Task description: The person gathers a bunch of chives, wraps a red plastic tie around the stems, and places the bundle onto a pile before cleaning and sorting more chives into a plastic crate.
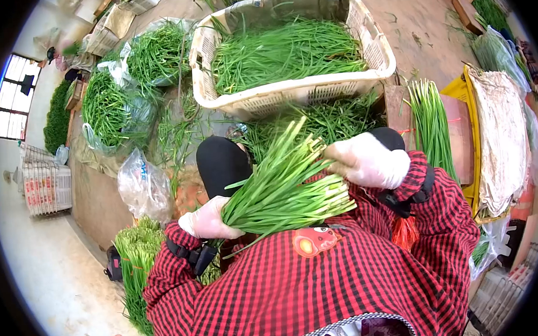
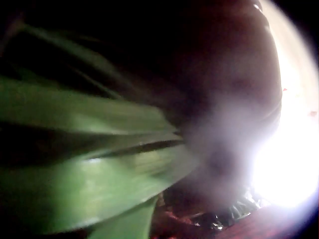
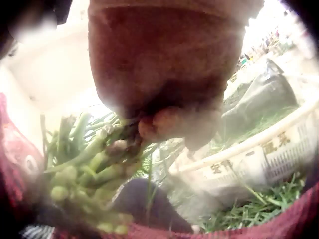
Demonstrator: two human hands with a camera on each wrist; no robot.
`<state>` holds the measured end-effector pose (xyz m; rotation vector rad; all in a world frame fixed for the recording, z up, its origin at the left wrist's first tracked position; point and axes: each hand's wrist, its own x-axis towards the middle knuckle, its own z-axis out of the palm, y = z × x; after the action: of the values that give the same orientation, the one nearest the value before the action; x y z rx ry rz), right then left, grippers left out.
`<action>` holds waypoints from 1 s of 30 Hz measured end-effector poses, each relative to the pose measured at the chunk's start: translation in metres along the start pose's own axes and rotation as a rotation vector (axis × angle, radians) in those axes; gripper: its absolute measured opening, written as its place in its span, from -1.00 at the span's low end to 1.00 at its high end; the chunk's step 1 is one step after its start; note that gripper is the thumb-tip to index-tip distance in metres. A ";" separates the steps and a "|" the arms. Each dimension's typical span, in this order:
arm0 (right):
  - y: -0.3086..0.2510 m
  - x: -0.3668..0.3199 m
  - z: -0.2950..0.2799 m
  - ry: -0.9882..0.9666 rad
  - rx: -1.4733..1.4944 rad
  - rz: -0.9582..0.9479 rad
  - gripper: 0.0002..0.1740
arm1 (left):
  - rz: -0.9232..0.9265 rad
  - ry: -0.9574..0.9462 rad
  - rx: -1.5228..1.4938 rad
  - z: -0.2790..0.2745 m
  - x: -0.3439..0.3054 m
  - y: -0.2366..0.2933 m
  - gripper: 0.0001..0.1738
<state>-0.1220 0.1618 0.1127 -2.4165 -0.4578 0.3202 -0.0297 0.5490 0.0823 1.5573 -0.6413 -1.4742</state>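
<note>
Nearest, the left hand (image 1: 211, 220) grips the bunch of green stalks (image 1: 276, 194) by its leafy end, the right hand (image 1: 368, 160) at its pale ends, whether pinching any I cannot tell. This looks like tidying the bunch; next calls for a steady left grip while stray stalks are drawn out, short of the near rim of the white crate (image 1: 295, 87).
</note>
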 end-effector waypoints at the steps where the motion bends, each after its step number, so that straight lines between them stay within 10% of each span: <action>1: 0.004 -0.005 -0.005 0.048 -0.061 0.012 -0.73 | -0.005 -0.009 -0.019 0.001 -0.001 0.002 -0.36; 6: 0.087 -0.015 -0.022 0.502 -0.133 0.384 -0.73 | -0.034 0.128 -0.100 -0.001 -0.015 0.006 -0.37; 7: 0.084 -0.015 -0.032 0.349 -0.222 0.557 -0.60 | -0.034 0.130 -0.085 -0.002 -0.015 0.004 -0.37; 10: 0.054 0.010 -0.018 0.623 -0.288 -0.032 -0.38 | 0.008 0.127 -0.094 -0.001 -0.010 0.002 -0.42; 14: -0.010 0.048 0.005 0.388 -0.165 -0.325 -0.24 | 0.008 0.064 -0.018 -0.003 -0.004 -0.002 -0.44; 20: -0.031 0.068 0.026 0.399 -0.054 -0.477 -0.72 | 0.004 0.191 0.608 -0.002 -0.005 0.025 -0.40; 30: -0.015 0.008 0.005 0.317 -0.191 -0.301 -0.78 | 0.268 0.637 1.480 0.000 -0.008 0.042 -0.05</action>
<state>-0.1205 0.1786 0.1176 -2.4725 -0.7191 -0.2445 -0.0232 0.5354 0.1222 2.6356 -1.5994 -0.0161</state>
